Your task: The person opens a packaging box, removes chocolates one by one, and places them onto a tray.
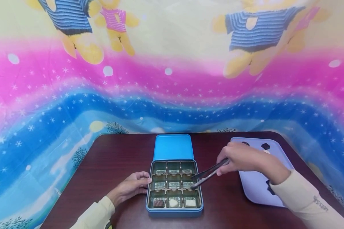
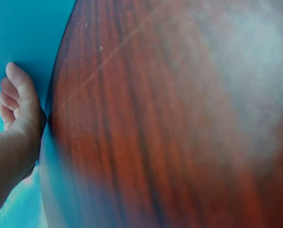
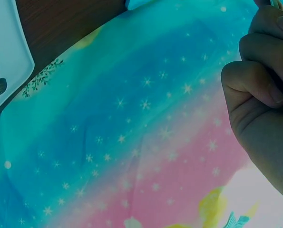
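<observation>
A blue tin (image 1: 175,213) with its lid folded back holds a divided plastic insert. In the front row lie a brown square chocolate (image 1: 158,203), a cream rounded one (image 1: 173,203) and a cream square one (image 1: 190,203). My right hand (image 1: 238,158) grips metal tongs (image 1: 211,168), whose tips reach into the right compartment of the middle row. Whether the tips hold anything cannot be made out. At the tin's left side, my left hand (image 1: 133,185) touches the edge with fingers extended; its wrist view shows this hand (image 2: 20,99) too.
A lilac tray (image 1: 253,190) stands on the right of the dark wooden table (image 1: 117,152), partly hidden by my right arm. Dark pieces (image 1: 265,146) lie on it. Behind the table hangs a patterned cloth (image 1: 172,86). The tin's lid (image 1: 173,147) lies toward the back.
</observation>
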A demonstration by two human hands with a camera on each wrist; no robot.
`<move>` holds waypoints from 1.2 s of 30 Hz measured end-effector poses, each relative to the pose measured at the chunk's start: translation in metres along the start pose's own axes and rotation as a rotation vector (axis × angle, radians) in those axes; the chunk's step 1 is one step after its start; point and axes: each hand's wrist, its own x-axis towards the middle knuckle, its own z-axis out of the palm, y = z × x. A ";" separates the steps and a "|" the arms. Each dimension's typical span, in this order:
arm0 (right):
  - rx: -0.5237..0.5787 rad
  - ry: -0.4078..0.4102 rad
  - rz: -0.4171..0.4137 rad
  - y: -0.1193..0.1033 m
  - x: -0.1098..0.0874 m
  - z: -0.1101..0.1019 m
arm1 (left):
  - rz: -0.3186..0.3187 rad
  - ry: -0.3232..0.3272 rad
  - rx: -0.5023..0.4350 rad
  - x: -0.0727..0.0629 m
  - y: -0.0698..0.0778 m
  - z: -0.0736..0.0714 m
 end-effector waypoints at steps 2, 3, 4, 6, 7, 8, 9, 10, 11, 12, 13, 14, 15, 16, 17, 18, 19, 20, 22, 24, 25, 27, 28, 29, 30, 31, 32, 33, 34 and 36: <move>-0.001 -0.009 -0.011 -0.003 0.001 0.002 | 0.001 0.003 0.000 0.000 0.000 0.000; -0.002 -0.011 -0.017 -0.004 0.002 0.003 | 0.001 0.005 0.000 0.000 0.000 0.000; -0.005 -0.012 -0.024 -0.005 0.002 0.004 | 0.001 0.007 0.001 0.000 0.000 0.000; -0.012 -0.015 -0.025 -0.007 0.002 0.006 | 0.000 0.009 0.000 0.000 0.000 0.001; -0.015 -0.017 -0.027 -0.008 0.003 0.007 | 0.000 0.011 0.001 0.000 0.000 0.001; -0.018 -0.020 -0.024 -0.008 0.003 0.008 | 0.001 0.011 0.000 0.000 0.000 0.000; -0.019 -0.024 -0.024 -0.009 0.003 0.009 | -0.001 0.012 0.000 0.000 0.000 0.001; -0.020 -0.030 -0.019 -0.010 0.004 0.011 | -0.002 0.012 0.000 -0.001 0.000 0.000; -0.019 -0.037 -0.016 -0.010 0.004 0.012 | -0.002 0.011 0.000 -0.001 0.000 0.000; -0.020 -0.040 -0.020 -0.011 0.004 0.013 | -0.002 0.011 0.000 -0.001 0.000 0.000; -0.022 -0.041 -0.024 -0.011 0.005 0.014 | -0.003 0.010 -0.001 -0.001 0.000 0.000; -0.021 -0.042 -0.026 -0.012 0.005 0.015 | -0.002 0.009 -0.002 -0.001 0.000 0.000; -0.021 -0.043 -0.028 -0.013 0.005 0.016 | -0.002 0.007 -0.003 -0.001 0.000 0.000; -0.021 -0.043 -0.030 -0.013 0.005 0.016 | -0.001 0.004 -0.004 -0.001 0.000 0.000; -0.019 -0.041 -0.039 -0.014 0.005 0.017 | 0.001 0.002 -0.005 -0.001 0.000 0.000; -0.017 -0.042 -0.040 -0.015 0.005 0.018 | 0.002 0.000 -0.005 -0.001 0.000 0.001; -0.015 -0.046 -0.039 -0.015 0.005 0.019 | 0.004 -0.003 -0.006 -0.001 0.000 0.001; -0.014 -0.051 -0.038 -0.016 0.006 0.020 | 0.005 -0.004 -0.007 -0.001 0.000 0.001; -0.020 -0.058 -0.040 -0.018 0.006 0.021 | 0.005 -0.005 -0.007 -0.001 0.000 0.001; -0.032 -0.065 -0.037 -0.020 0.006 0.022 | 0.004 -0.002 -0.007 -0.001 0.001 0.001; -0.045 -0.064 -0.037 -0.022 0.007 0.023 | 0.003 -0.001 -0.007 -0.001 0.000 0.000; -0.075 -0.057 -0.040 -0.024 0.007 0.024 | 0.001 0.002 -0.007 -0.001 0.000 0.000; -0.090 -0.053 -0.040 -0.026 0.007 0.024 | 0.000 0.004 -0.007 -0.001 0.000 0.000; -0.108 -0.049 -0.040 -0.028 0.007 0.024 | -0.002 0.006 -0.006 -0.001 0.000 0.000; -0.130 -0.043 -0.042 -0.029 0.007 0.024 | -0.003 0.008 -0.006 -0.001 0.000 0.000; -0.153 -0.036 -0.045 -0.030 0.008 0.025 | -0.003 0.010 -0.005 -0.001 0.000 0.000; -0.177 -0.027 -0.054 -0.032 0.008 0.026 | -0.004 0.011 -0.003 -0.001 0.000 0.000; -0.198 -0.018 -0.063 -0.033 0.008 0.027 | -0.004 0.013 -0.002 -0.001 0.000 0.000; -0.222 -0.007 -0.074 -0.035 0.008 0.028 | -0.004 0.012 -0.001 0.000 0.000 0.001; -0.271 0.015 -0.095 -0.039 0.009 0.029 | -0.004 0.009 -0.001 0.000 0.000 0.001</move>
